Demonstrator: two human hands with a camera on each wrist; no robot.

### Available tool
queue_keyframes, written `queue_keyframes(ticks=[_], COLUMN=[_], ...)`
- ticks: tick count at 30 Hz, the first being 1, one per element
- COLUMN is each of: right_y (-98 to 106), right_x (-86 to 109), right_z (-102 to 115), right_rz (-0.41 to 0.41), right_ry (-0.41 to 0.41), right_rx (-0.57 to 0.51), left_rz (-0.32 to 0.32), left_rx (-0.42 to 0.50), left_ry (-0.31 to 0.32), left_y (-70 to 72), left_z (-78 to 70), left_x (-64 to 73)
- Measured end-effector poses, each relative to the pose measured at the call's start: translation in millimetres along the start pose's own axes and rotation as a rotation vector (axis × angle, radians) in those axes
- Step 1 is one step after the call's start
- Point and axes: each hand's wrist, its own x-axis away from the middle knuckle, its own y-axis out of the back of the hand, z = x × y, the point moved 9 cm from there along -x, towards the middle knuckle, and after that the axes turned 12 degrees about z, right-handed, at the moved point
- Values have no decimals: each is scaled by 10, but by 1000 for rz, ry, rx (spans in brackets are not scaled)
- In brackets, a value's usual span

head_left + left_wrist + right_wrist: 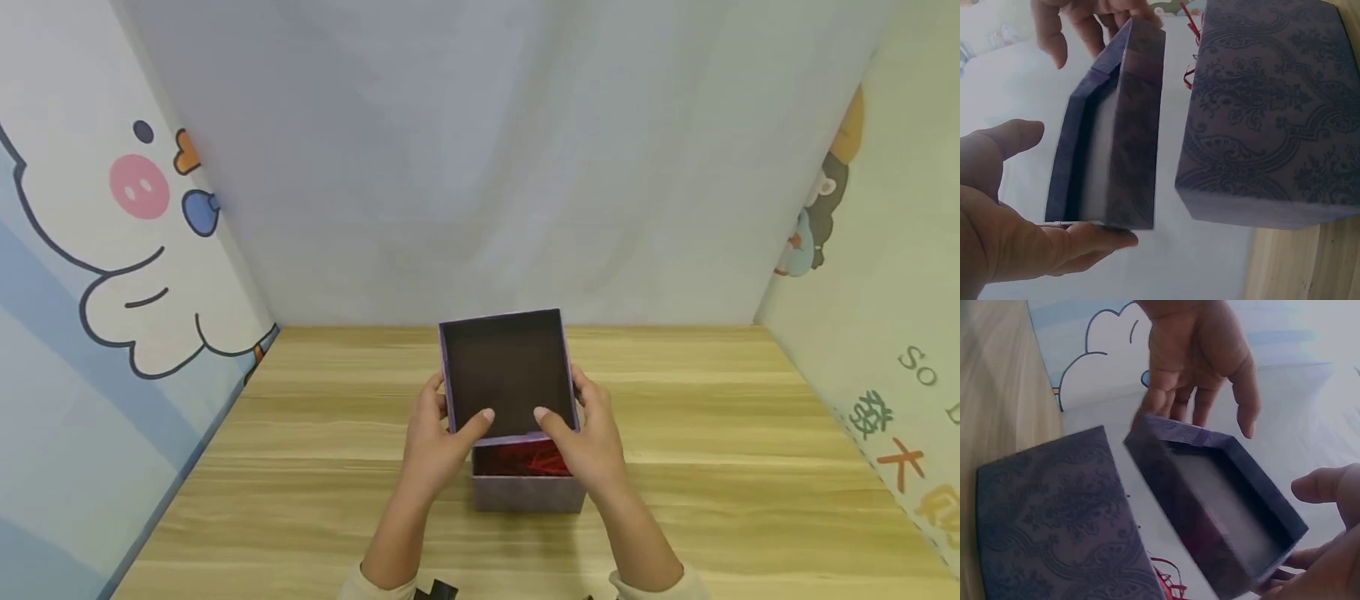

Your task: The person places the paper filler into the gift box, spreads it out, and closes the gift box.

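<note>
Both hands hold a purple box lid (pixel 510 375) tilted up, its dark inside facing me. My left hand (pixel 437 437) grips its left side and my right hand (pixel 596 437) its right side, fingers against the outer walls. In the wrist views the thumbs stand off from the lid. Just below it, a matching patterned box (pixel 528 495) stands on the table, with red shredded filler (pixel 525 458) showing at its open top. The lid hides the back part of the box in the head view. Dark damask patterning covers the box wall (pixel 1272 106) in the left wrist view.
The box stands on a wood-grain table (pixel 315 467). A pale curtain (pixel 487 167) hangs behind it. Printed cartoon panels (pixel 90 275) flank the table on the left and right. A small black object (pixel 438 590) shows at the bottom edge beside the left sleeve.
</note>
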Motion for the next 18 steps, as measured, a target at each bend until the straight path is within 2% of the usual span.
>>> queue_keyframes(ticks=[5,9,14,16,18], right_y=[100,182,278,306,320], right_x=[-24,7,65,91,111], right_z=[34,45,164,215,255], right_rz=[3,-42,-107,-117,-110], right_ry=[40,63,227,289,339], right_rx=[-130,-173,-272,-293,-291], left_rz=[-16,2,57,89,112], left_rx=[78,121,186,203,206], left_ry=[-59,-106,-228,-254,-242], left_y=[-42,-60,-91,-120,-156], left_z=[-48,-102,-225,-242,-217], left_x=[-22,-15,4,9,14])
